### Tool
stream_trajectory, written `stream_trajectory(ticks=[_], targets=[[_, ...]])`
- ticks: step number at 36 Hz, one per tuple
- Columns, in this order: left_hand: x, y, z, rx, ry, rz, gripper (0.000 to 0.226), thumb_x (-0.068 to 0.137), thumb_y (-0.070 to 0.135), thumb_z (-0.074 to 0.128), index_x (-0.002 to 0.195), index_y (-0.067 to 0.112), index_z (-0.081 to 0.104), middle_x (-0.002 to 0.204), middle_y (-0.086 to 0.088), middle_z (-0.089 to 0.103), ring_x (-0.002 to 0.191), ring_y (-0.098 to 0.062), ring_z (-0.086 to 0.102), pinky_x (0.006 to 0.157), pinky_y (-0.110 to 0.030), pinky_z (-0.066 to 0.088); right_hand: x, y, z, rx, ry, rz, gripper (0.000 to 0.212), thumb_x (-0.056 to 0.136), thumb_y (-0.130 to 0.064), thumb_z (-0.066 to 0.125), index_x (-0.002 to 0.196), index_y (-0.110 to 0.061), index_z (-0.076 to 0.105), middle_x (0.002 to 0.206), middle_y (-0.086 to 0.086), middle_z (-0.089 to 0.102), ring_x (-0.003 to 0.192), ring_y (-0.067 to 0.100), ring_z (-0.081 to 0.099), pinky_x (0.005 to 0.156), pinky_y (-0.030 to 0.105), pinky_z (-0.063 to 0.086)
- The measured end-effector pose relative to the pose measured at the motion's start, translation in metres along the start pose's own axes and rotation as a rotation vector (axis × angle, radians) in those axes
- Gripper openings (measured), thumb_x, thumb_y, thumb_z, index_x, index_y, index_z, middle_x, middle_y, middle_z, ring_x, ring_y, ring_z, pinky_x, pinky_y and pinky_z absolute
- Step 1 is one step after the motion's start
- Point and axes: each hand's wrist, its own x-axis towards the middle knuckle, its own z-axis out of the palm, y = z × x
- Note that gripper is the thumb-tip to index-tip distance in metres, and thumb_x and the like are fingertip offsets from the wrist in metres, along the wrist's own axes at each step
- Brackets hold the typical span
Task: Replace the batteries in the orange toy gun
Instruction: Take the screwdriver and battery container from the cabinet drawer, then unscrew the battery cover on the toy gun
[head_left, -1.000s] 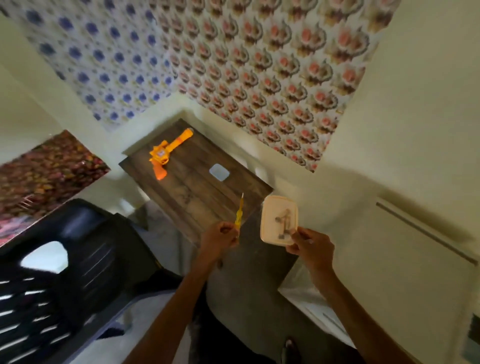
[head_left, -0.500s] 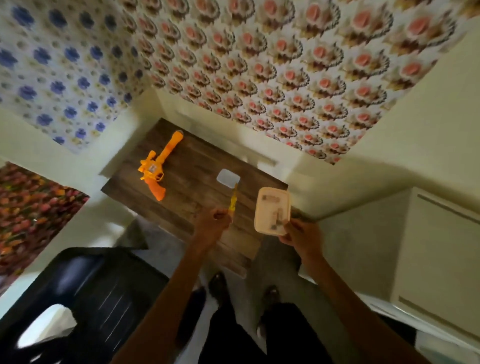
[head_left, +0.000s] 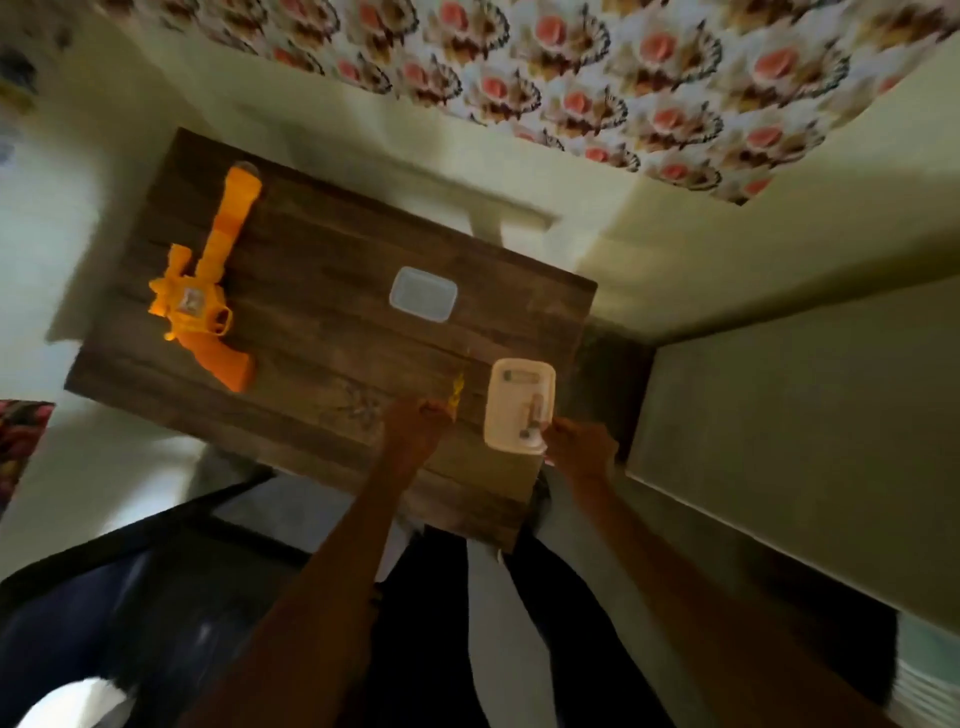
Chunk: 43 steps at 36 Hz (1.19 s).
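Observation:
The orange toy gun (head_left: 208, 291) lies on the left part of a small dark wooden table (head_left: 332, 332), barrel pointing away from me. My left hand (head_left: 413, 428) grips a thin yellow screwdriver (head_left: 456, 395), tip up, above the table's near right part. My right hand (head_left: 579, 449) pinches the near edge of a pale open plastic box (head_left: 519, 405) that holds a few small batteries, blurred. The box hangs over the table's right side, far from the gun.
A clear plastic lid (head_left: 423, 293) lies flat on the table's middle. A dark chair (head_left: 104, 597) stands at lower left. A pale cabinet or wall (head_left: 779, 441) rises at the right. Patterned wallpaper covers the wall behind the table. My legs stand at the table's near edge.
The view has swung down and closer to the table. Both hands, with screwdriver and box, have moved forward from in front of the table to over its right part.

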Motion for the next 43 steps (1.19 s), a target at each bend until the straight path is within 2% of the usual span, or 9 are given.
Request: stream_trajectory(ticks=[5,10,14,17,30,33,35,38,43], targets=[[0.040,-0.021,0.016,0.045,0.040,0.068,0.024,0.074,0.016,0.071,0.090,-0.003,0.073,0.090,-0.023,0.071,0.085,-0.031,0.065,0.078,-0.037,0.048,0.026,0.018,0.037,0.162,0.016,0.073,0.015,0.089,-0.023,0.066,0.077,-0.023,0.075,0.077,0.013,0.073,0.070,0.027,0.069,0.072,0.049,0.059],[0.065,-0.027,0.015,0.130,0.077,0.138,0.007,0.080,0.008,0.070,0.086,0.005,0.073,0.086,-0.013,0.072,0.079,-0.023,0.063,0.064,-0.023,0.037,0.042,0.025,0.059,0.240,0.084,0.111,0.022,0.081,-0.032,0.068,0.064,-0.046,0.070,0.070,0.001,0.072,0.070,0.023,0.072,0.071,0.052,0.059],[0.080,-0.036,0.014,0.191,0.073,0.187,0.012,0.079,0.013,0.071,0.075,0.024,0.069,0.077,-0.002,0.071,0.075,-0.020,0.065,0.068,-0.030,0.049,0.046,0.012,0.067,0.303,0.176,0.112,0.007,0.083,-0.015,0.072,0.083,-0.019,0.078,0.068,0.003,0.070,0.073,0.033,0.072,0.066,0.057,0.058],[0.080,-0.038,0.014,0.186,0.073,0.227,0.011,0.078,0.010,0.071,0.074,0.020,0.071,0.074,-0.004,0.072,0.073,-0.021,0.066,0.068,-0.032,0.050,0.046,0.003,0.065,0.318,0.171,0.145,0.012,0.087,-0.010,0.068,0.096,-0.006,0.076,0.076,0.005,0.068,0.074,0.031,0.070,0.071,0.054,0.059],[0.076,-0.028,0.026,0.166,0.122,0.126,0.013,0.082,0.014,0.071,0.074,0.019,0.063,0.073,0.000,0.063,0.067,-0.013,0.055,0.056,-0.023,0.034,0.059,0.017,0.059,0.177,0.043,0.203,0.026,0.086,-0.020,0.069,0.065,-0.035,0.066,0.076,0.002,0.072,0.073,0.023,0.072,0.074,0.047,0.060],[0.067,-0.020,0.021,0.144,0.142,0.137,0.017,0.082,0.011,0.071,0.072,0.018,0.059,0.071,0.002,0.059,0.067,-0.014,0.053,0.055,-0.023,0.031,0.052,0.010,0.049,0.121,-0.001,0.158,0.009,0.087,-0.022,0.064,0.083,-0.027,0.071,0.088,0.003,0.072,0.084,0.022,0.070,0.079,0.038,0.058],[0.056,-0.012,0.015,0.151,0.135,0.127,0.014,0.084,0.010,0.067,0.073,0.017,0.061,0.072,0.003,0.057,0.069,-0.014,0.053,0.053,-0.023,0.033,0.042,0.002,0.037,0.095,-0.047,0.172,0.016,0.090,-0.021,0.058,0.099,-0.015,0.069,0.097,0.004,0.070,0.091,0.021,0.065,0.083,0.033,0.053],[0.027,0.008,-0.002,0.153,0.130,0.120,0.009,0.088,0.011,0.061,0.081,0.015,0.065,0.079,0.003,0.060,0.076,-0.015,0.057,0.063,-0.023,0.036,0.022,-0.014,0.012,0.029,-0.066,0.136,0.020,0.095,-0.014,0.052,0.107,-0.009,0.067,0.109,0.009,0.067,0.093,0.018,0.059,0.069,0.005,0.039],[-0.027,0.042,-0.029,0.105,0.109,0.151,0.008,0.092,0.011,0.058,0.092,0.011,0.067,0.085,0.004,0.058,0.079,-0.011,0.051,0.056,-0.005,0.032,-0.018,-0.057,-0.027,0.003,-0.146,0.057,0.021,0.095,-0.015,0.052,0.105,-0.010,0.070,0.110,0.010,0.070,0.102,0.024,0.065,0.084,0.028,0.048]])
